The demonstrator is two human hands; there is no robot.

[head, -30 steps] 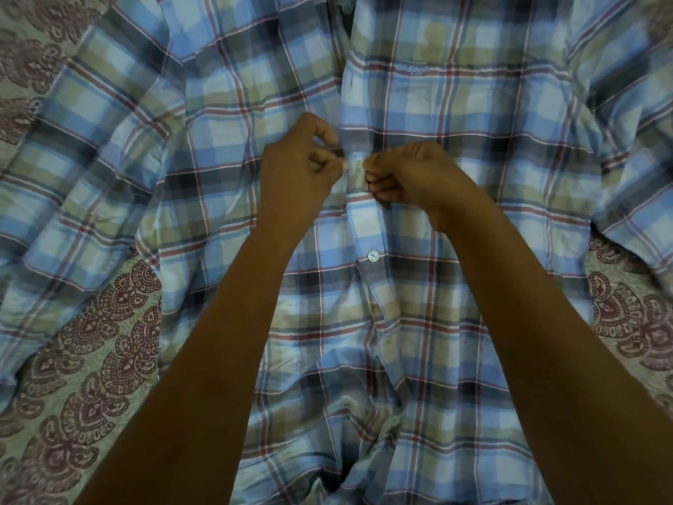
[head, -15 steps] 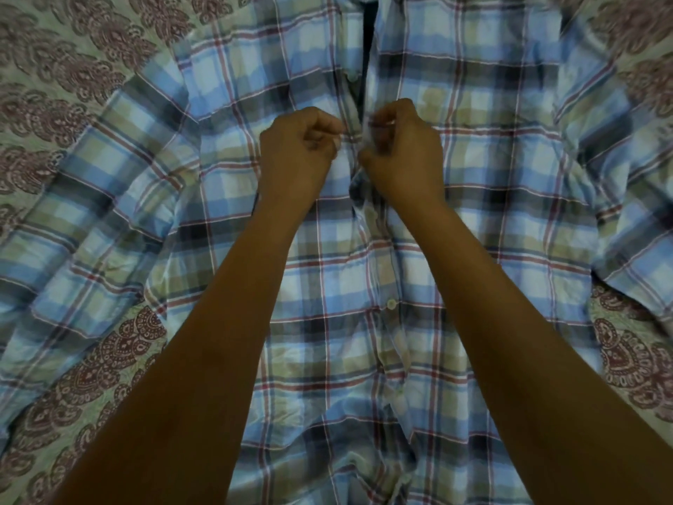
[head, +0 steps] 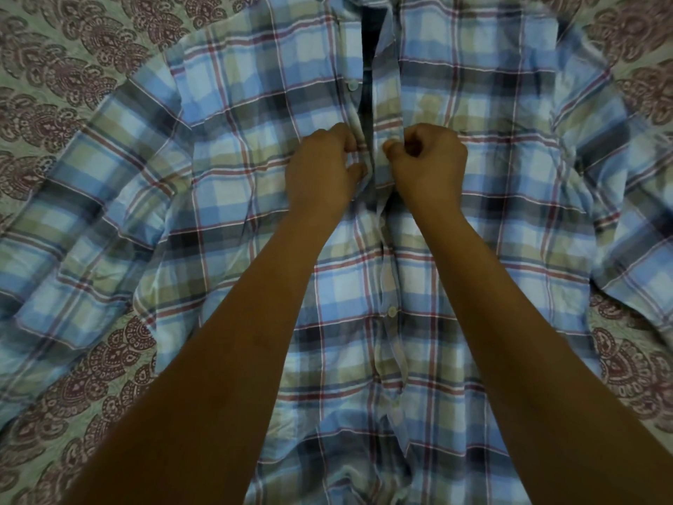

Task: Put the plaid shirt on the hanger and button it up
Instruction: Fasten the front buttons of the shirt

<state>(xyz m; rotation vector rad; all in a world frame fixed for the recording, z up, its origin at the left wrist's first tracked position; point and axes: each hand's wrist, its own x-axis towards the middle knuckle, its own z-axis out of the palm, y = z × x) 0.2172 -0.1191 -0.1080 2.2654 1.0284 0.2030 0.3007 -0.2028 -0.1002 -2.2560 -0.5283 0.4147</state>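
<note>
Plaid shirt (head: 255, 147) lies front-up, spread flat on a patterned bedspread (head: 54, 67), sleeves (head: 73, 231) thrown out to both sides. Hanger isn't visible from here; could be inside the shoulders or out of frame, can't tell.

Step in hand: buttoning, approx mid-chest. Left hand (head: 322, 173) has fingers curled, thumb + forefinger pinching the button-side edge (head: 358, 134). Right hand (head: 428, 169) is curled into a loose fist, thumb + forefinger pinching the buttonhole-side edge (head: 388, 103). The hands sit close, w/ a narrow strip of cloth btwn them, not touching each other. Whether a button is already in the pinch is too hidden to tell.

Progress, as a judgement: lower button (head: 392, 311) looks done up and the front is closed below the hands. Above them the two edges gape, dark gap (head: 371, 34) showing, w/ upper button (head: 352, 85) loose on its edge. So approx halfway up, w/ at least that one + anything at the collar left.

Next move calls for overlapping the two edges, lining hole over button, then tilting the button edge-on & pushing it through w/ one thumb while the other hand draws cloth over it. That's fine fingertip work, w/ light tension so the soft cloth doesn't bunch. After that the hands would need to shift up to the upper button. Risk: wrong hole = skewed front; plaid lines across both halves give a quick check.
</note>
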